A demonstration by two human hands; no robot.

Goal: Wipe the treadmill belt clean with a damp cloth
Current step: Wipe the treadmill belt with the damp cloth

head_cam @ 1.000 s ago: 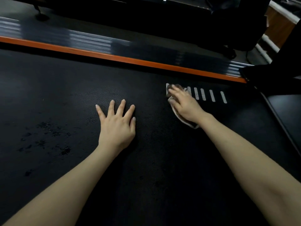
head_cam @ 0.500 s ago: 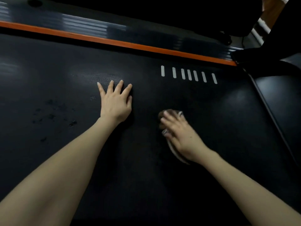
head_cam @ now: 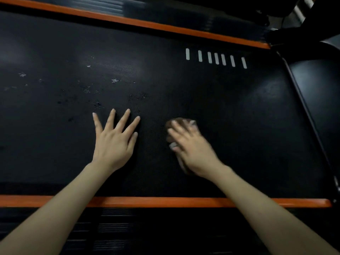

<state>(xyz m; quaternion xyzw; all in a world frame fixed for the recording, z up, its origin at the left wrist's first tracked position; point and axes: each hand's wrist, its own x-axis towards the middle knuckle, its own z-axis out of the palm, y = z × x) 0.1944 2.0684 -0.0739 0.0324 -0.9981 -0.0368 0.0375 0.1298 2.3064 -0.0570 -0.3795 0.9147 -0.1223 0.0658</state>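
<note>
1. Pinned beneath the right hand point(head_cam: 191, 146): the cloth point(head_cam: 182, 122), peeking out past the fingertips and again near the wrist, pressed onto the belt point(head_cam: 239, 126).
2. Fingers point(head_cam: 181, 133) stretched long over it, bearing down; too blurred to tell any finer grip.
3. Just left of it, flat on the belt, fingers spread, holding nothing: the left hand point(head_cam: 114, 142).
4. Judged partway done: no marks visible right of the right hand or up toward the white stripes point(head_cam: 217, 58).
5. Left to wipe, by the look of it: pale and dark specks point(head_cam: 115, 80) beyond and left of the left hand's fingertips, well apart from the cloth.
</note>
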